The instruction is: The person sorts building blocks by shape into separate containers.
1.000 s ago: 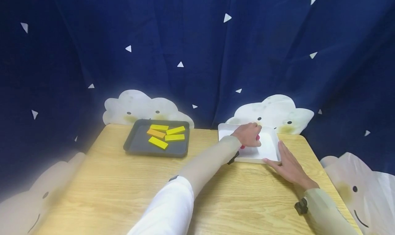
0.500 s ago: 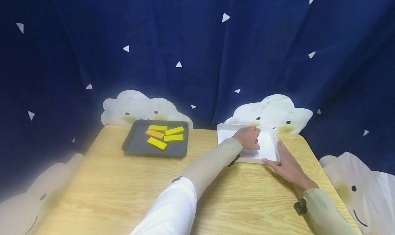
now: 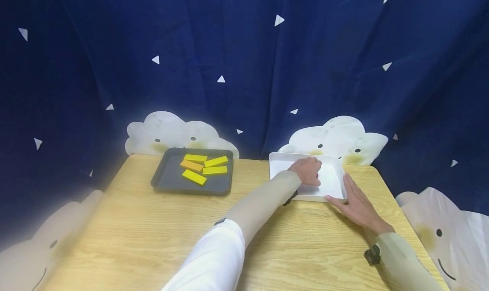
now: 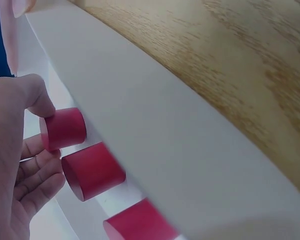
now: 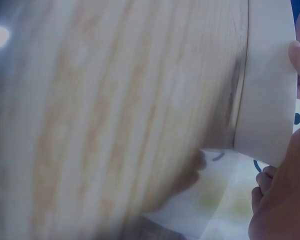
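My left hand (image 3: 307,170) reaches into the white tray (image 3: 333,180) at the right of the table. In the left wrist view its thumb lies on top of a red cylinder (image 4: 66,128) and its fingers come from below, pinching it. A second red cylinder (image 4: 94,171) lies beside those fingers, and part of a third red cylinder (image 4: 141,222) shows lower along the tray wall. My right hand (image 3: 358,206) braces the tray's near right corner, fingers extended along the right side and thumb at the front rim. From the head view, the left hand hides most of the cylinders.
A dark grey tray (image 3: 168,180) stands at the left on the wooden table (image 3: 153,235). It holds several yellow blocks (image 3: 195,177) and one orange block (image 3: 192,165). A blue curtain (image 3: 183,70) hangs behind the table's far edge.
My left hand has shifted only slightly within the white tray, and the red seen around it in the head view is now mostly hidden. The right hand keeps its place at the corner.
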`<state>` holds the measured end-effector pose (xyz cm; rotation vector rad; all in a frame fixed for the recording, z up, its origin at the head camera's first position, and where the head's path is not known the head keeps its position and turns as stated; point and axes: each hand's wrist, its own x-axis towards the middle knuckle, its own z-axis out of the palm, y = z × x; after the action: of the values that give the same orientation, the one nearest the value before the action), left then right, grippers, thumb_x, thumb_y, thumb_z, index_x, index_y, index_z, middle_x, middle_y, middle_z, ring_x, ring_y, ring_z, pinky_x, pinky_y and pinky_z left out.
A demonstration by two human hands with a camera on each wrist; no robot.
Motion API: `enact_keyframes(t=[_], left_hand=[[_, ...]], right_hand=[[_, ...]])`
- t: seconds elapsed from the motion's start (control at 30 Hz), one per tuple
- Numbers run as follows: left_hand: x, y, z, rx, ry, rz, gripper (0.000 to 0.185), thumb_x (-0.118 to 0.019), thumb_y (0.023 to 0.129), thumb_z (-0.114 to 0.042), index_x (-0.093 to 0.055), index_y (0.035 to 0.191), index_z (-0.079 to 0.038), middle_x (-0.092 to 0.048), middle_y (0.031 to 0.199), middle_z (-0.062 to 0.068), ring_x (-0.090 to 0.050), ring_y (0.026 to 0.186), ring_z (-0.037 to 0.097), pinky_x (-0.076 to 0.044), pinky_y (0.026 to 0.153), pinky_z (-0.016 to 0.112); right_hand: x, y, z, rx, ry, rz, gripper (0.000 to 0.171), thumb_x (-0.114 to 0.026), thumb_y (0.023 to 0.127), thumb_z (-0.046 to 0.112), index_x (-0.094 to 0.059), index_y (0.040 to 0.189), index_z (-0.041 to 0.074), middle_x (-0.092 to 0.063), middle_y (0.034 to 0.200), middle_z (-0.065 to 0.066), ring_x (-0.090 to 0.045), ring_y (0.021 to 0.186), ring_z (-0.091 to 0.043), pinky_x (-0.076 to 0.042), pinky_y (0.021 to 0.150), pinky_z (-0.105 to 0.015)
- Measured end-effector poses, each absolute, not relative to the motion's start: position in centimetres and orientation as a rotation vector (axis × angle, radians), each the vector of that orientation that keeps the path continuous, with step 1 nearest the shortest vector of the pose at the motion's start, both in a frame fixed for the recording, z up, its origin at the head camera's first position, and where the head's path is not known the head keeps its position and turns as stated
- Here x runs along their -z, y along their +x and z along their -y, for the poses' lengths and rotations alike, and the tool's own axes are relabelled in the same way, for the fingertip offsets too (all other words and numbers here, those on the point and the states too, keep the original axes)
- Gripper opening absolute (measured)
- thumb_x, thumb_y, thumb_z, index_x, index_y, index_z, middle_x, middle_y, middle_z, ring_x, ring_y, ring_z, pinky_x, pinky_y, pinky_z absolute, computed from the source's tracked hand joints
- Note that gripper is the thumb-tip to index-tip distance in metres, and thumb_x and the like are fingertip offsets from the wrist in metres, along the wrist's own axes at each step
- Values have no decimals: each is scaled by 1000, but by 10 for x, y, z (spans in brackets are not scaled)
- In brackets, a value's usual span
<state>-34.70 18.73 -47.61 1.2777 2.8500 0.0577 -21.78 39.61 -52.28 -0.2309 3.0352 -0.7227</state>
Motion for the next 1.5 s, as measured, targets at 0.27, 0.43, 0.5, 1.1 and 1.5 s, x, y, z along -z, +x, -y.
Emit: enact_keyframes(t=[0.27,0.43,0.5,1.1,1.5], left_hand=[[475,-347,-186,-49,1273,-2842,26,-71,92,-40,-64,108,-20,-59,99,-8,-57,87,8,-54,77,22],[472,-345,-184,-53,1324,-2862,29,-68,93,-40,-64,111,-18,-58,100,-7,-55,89,8,-53,74,22],[471,-345,-184,-23,1352,-2865,33,-67,94,-42,-65,116,-17,-59,103,-6,-56,91,9,-53,75,22],[435,-319,-156,-112,1559,-2871,35,-63,99,-40,-66,123,-14,-61,108,-4,-59,94,9,-53,79,22],[409,-280,-102,-245,1567,-2892,24,-65,100,-38,-67,115,-19,-58,103,-7,-57,92,8,-49,73,19]], right_hand=[[522,-218,-396,743,-245,-3040,116,-61,103,64,12,169,2,10,177,-25,-6,160,-56,-15,124,-78],[522,-218,-395,739,-249,-3045,115,-61,103,63,9,169,0,10,177,-25,-6,160,-55,-15,124,-77],[522,-218,-395,740,-253,-3043,115,-61,103,62,10,169,0,10,177,-25,-6,161,-55,-15,124,-77],[521,-220,-396,748,-252,-3018,115,-59,104,64,12,168,1,14,177,-24,-3,161,-55,-14,123,-78],[524,-219,-397,742,-238,-3022,117,-60,102,66,10,169,1,10,177,-25,-5,161,-55,-14,123,-78]])
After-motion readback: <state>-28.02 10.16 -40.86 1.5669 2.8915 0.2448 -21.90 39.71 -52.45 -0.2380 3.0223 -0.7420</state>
